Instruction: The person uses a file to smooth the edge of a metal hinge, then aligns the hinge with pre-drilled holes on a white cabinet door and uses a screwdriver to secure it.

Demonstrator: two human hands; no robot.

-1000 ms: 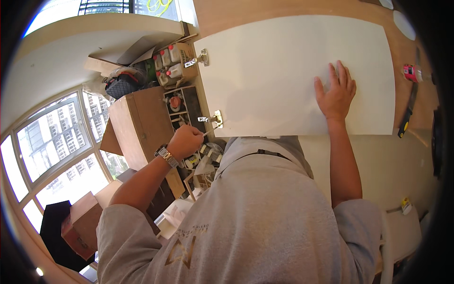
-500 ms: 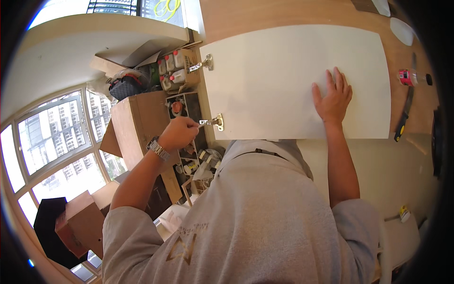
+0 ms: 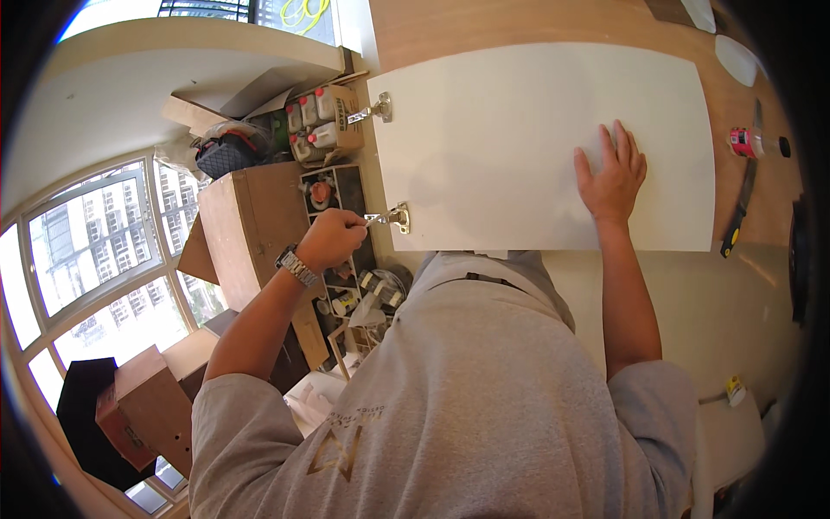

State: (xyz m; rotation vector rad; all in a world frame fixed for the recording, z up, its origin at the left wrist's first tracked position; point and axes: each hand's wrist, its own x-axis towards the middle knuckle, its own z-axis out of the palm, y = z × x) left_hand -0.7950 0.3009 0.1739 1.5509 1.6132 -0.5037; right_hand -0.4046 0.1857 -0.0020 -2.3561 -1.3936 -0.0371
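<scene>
A white board (image 3: 519, 147) lies flat on the wooden table, with two metal cabinet hinges fixed along its left edge. The arm of the upper hinge (image 3: 372, 110) sticks out past the edge. At the lower hinge (image 3: 399, 218), my left hand (image 3: 333, 238) is closed in a pinch on the outer end of its arm; the fingertips hide exactly how it is gripped. My right hand (image 3: 612, 182) rests palm down on the board's right part, fingers stretched out and holding nothing.
On the table's (image 3: 484, 22) right side lie a yellow-and-black handled saw (image 3: 737, 221) and a clear bottle with a red label (image 3: 743, 141). To the left stand a wooden cabinet (image 3: 268, 208), a box of red-capped jugs (image 3: 324, 112) and a cluttered shelf (image 3: 354, 195).
My left hand stays pinched at the lower hinge, its wrist slightly turned. My right hand keeps its place on the board. The view has shifted slightly.
</scene>
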